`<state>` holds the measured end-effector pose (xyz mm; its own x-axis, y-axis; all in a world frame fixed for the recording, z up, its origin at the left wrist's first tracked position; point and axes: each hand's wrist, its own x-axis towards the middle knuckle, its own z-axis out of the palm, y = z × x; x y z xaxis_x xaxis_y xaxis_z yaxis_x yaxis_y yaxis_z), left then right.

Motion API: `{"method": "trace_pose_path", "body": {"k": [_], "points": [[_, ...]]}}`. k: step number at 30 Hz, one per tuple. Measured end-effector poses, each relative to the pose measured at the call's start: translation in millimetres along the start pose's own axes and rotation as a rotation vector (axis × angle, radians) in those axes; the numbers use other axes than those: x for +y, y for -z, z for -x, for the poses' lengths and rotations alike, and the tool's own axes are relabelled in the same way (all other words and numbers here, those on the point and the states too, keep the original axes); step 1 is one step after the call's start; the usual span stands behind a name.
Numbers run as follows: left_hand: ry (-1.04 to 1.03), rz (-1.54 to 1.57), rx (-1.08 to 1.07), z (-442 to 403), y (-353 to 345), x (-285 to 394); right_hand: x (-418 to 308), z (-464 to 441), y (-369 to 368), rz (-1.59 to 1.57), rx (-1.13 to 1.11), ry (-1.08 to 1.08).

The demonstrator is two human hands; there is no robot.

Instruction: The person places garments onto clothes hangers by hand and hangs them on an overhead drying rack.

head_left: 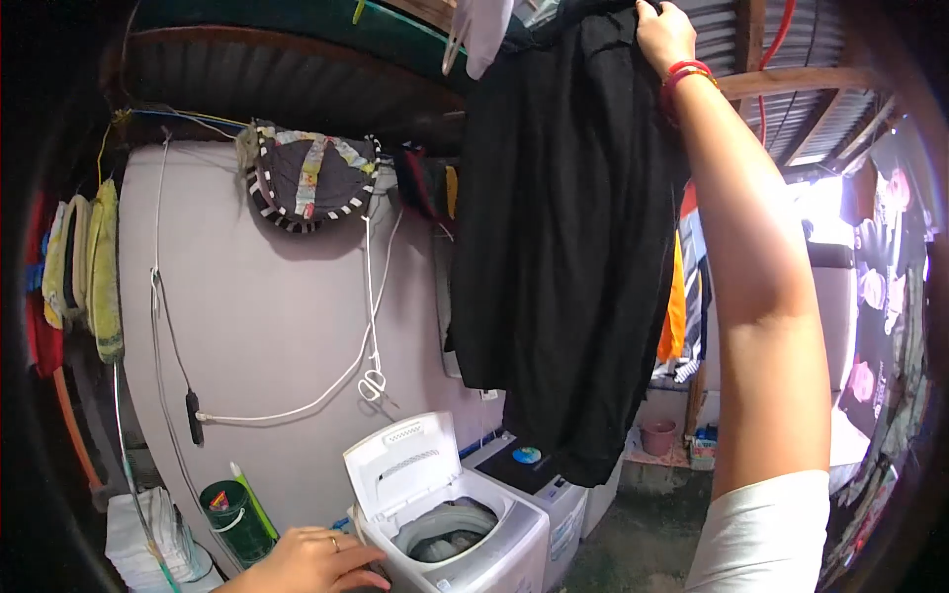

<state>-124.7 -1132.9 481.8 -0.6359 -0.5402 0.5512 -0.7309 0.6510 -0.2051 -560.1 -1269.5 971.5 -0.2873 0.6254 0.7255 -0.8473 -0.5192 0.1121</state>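
My right hand (666, 38) is raised at the top, its fingers closed on the upper edge of a pair of black trousers (568, 217). They hang long and dark down the middle of the view, their upper left part close to other hung cloth. Low at the front, my left hand (316, 560) is held with its fingers stretched out and nothing in them. Just beyond it stands a white top-loading washing machine (514, 544), lid (405, 465) raised, with wet-looking laundry (447, 544) inside the drum.
A second machine (534, 465) with a dark top adjoins the first. A green bucket (237, 524) stands at lower left. Cords and a power strip (195, 417) hang on the wall. Patchwork cloth (314, 178), yellow towels (105, 272) and orange clothing (673, 306) hang around.
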Motion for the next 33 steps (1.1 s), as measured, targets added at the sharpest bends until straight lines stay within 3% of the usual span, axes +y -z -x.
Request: {"method": "trace_pose_path", "body": {"k": [9, 12, 13, 18, 19, 21, 25, 28, 33], "points": [[0.283, 0.053, 0.010, 3.8, -7.6, -37.5, 4.3, -24.3, -66.9, -0.028, -0.055, 0.015], [0.317, 0.115, -0.036, 1.2, -15.9, -37.3, 9.5, -26.6, -66.2, 0.014, -0.231, -0.016], [0.327, 0.127, -0.050, -1.5, -18.5, -35.9, 33.1, -32.5, -84.8, 0.075, -0.102, 0.059], [0.350, 0.237, -0.170, -16.8, -35.3, -25.0, 4.4, -29.0, -14.5, -0.034, -0.493, 0.195], [0.375, 0.284, -0.188, -19.6, -37.9, -21.2, 17.8, -37.0, -28.2, 0.049, -0.392, 0.124], [0.355, 0.324, -0.192, -15.8, -57.7, -23.2, 12.4, -29.6, -6.3, -0.042, -0.424, 0.073], [0.413, 0.462, -0.194, -16.8, -88.2, -2.2, 11.7, 25.8, 59.4, -0.247, -0.457, 0.164], [0.537, 0.573, -0.213, 0.7, -132.9, 28.2, -1.2, 91.9, 134.6, -0.497, -0.589, 0.238], [0.843, 0.681, -0.242, 68.0, -238.4, 98.6, -31.5, 208.9, 272.3, -1.209, -1.072, 0.282]]}}
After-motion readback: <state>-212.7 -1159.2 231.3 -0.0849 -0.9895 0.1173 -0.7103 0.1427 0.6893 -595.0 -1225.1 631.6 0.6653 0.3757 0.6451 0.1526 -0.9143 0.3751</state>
